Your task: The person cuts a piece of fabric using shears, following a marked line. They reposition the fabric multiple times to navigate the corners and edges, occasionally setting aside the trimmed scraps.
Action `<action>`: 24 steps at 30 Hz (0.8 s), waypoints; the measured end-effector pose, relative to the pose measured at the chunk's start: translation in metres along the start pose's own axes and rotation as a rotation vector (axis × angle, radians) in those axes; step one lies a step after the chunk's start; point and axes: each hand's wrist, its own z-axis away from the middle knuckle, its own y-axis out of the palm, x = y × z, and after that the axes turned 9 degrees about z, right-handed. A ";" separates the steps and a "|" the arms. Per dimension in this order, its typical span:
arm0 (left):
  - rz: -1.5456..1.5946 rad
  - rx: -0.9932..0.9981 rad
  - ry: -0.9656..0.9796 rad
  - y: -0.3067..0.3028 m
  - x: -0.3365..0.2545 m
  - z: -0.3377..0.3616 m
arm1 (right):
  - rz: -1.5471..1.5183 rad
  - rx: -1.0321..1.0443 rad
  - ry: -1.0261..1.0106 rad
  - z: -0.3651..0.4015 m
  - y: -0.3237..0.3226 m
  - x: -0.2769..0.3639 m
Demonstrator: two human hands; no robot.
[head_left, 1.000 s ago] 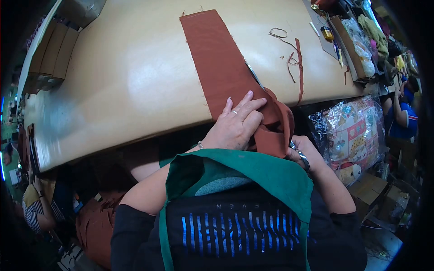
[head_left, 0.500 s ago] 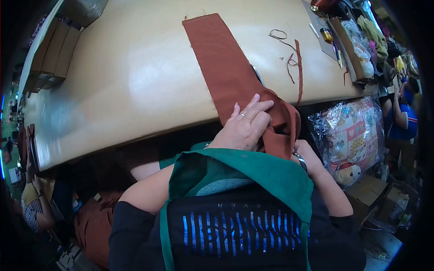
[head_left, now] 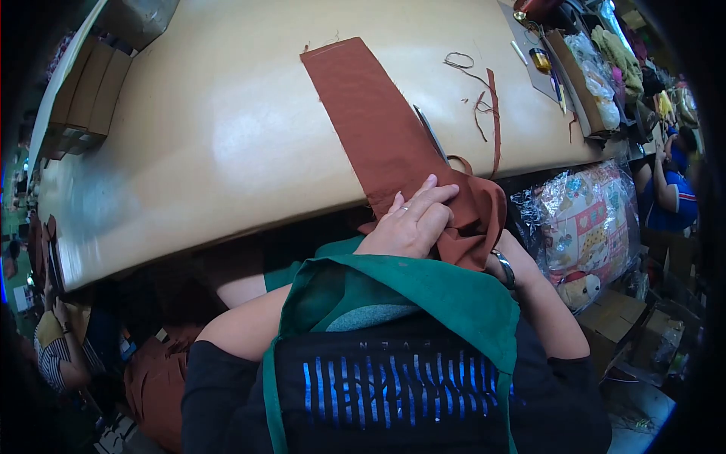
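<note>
A long strip of rust-brown cloth (head_left: 370,106) runs down the table and over its front edge, where it bunches into folds. My left hand (head_left: 408,225) lies on the cloth at the edge, fingers stretched out and a ring on one finger. Beneath the folds on the right is my right hand (head_left: 505,253), with a bracelet at the wrist; its fingers are hidden by the cloth. Beside the strip's right edge lie scissors (head_left: 429,130), one blade showing and the rest partly covered by cloth.
Thin brown scraps (head_left: 495,121) and a thread lie right of the strip. Farther right are a small jar (head_left: 540,60), pens and a box of bags (head_left: 582,83). A plastic-wrapped patterned bundle (head_left: 586,227) stands below. Cardboard boxes (head_left: 91,94) are at left. People sit at both sides.
The cloth has shifted slightly toward me and its folds have changed shape. More of the scissors shows beside it. Both hands have moved slightly down in the view.
</note>
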 end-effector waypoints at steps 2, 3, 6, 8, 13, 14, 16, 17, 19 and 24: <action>0.005 -0.004 -0.004 0.002 0.003 0.000 | 0.082 -0.025 -0.010 0.001 0.000 0.006; 0.008 -0.006 -0.007 0.002 0.004 0.000 | 0.095 -0.024 -0.044 0.000 -0.001 0.004; 0.013 -0.017 -0.007 0.003 0.003 0.001 | 0.115 -0.028 -0.095 -0.001 -0.002 -0.002; 0.006 -0.013 -0.003 0.002 0.003 0.001 | 0.098 -0.038 -0.064 0.000 -0.001 0.002; 0.012 -0.011 0.011 0.000 0.001 0.001 | 0.071 -0.077 -0.030 0.005 0.004 0.006; 0.025 -0.006 0.015 0.000 0.001 0.001 | 0.076 -0.092 -0.027 0.006 0.005 0.006; 0.043 0.000 0.021 0.000 0.001 0.001 | 0.017 -0.112 -0.042 0.007 0.007 0.005; 0.049 0.002 0.022 0.000 0.002 0.001 | -0.013 -0.122 -0.049 0.007 0.007 0.005; 0.063 0.011 0.019 0.000 0.002 0.002 | 0.002 -0.120 -0.038 0.008 0.008 0.004; 0.098 0.047 0.007 0.000 0.003 0.001 | 0.076 -0.126 -0.035 0.010 0.008 0.008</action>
